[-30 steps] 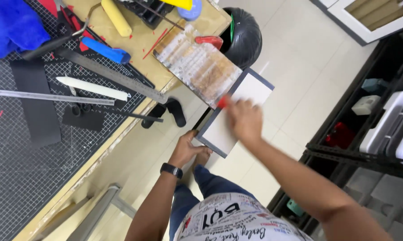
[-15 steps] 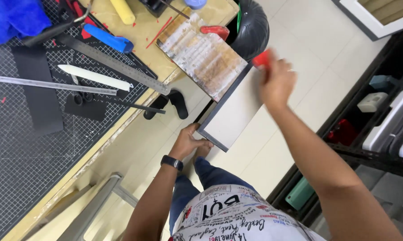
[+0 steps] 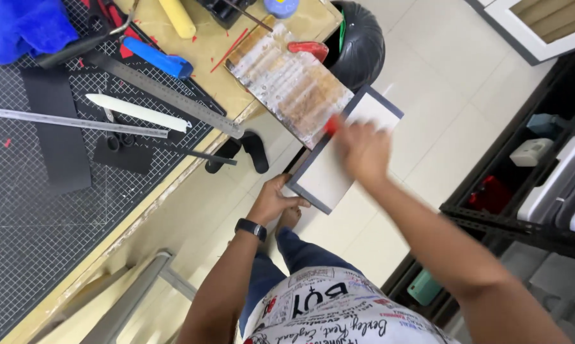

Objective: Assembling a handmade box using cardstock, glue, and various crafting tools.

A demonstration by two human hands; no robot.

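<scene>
The left hand (image 3: 276,202) grips the near corner of a flat rectangular board (image 3: 345,150), white on its face with a dark border; fingers curl under the edge and the thumb lies on top, so the hold is closed firm on the board. The board is held in the air just right of the workbench (image 3: 141,210), tilted away from the body, its far corner over the pale floor tiles (image 3: 446,76). A black watch (image 3: 250,228) sits on that wrist

The right hand (image 3: 362,150) lies over the middle of the board, badly blurred. A small red object (image 3: 330,125) shows at its fingertips, but the blur hides its shape, and how the fingers close on it cannot be told

On the bench, a worn, stained slab (image 3: 290,83) hangs over the right edge just beside the board's far left side; whether the two touch is unclear. Farther left lie a long steel ruler (image 3: 166,95), a white bone-shaped folder (image 3: 137,113), a blue-handled tool (image 3: 157,57), a black strip (image 3: 58,137) and a gridded cutting mat (image 3: 39,210). A blue cloth (image 3: 20,25) is cut off at the top left corner. A black tyre (image 3: 360,44) stands on the floor behind the slab, partly hidden. Black sandals (image 3: 246,150) show under the bench edge. A dark shelf rack (image 3: 523,210) at the right holds boxes too dim to make out
</scene>
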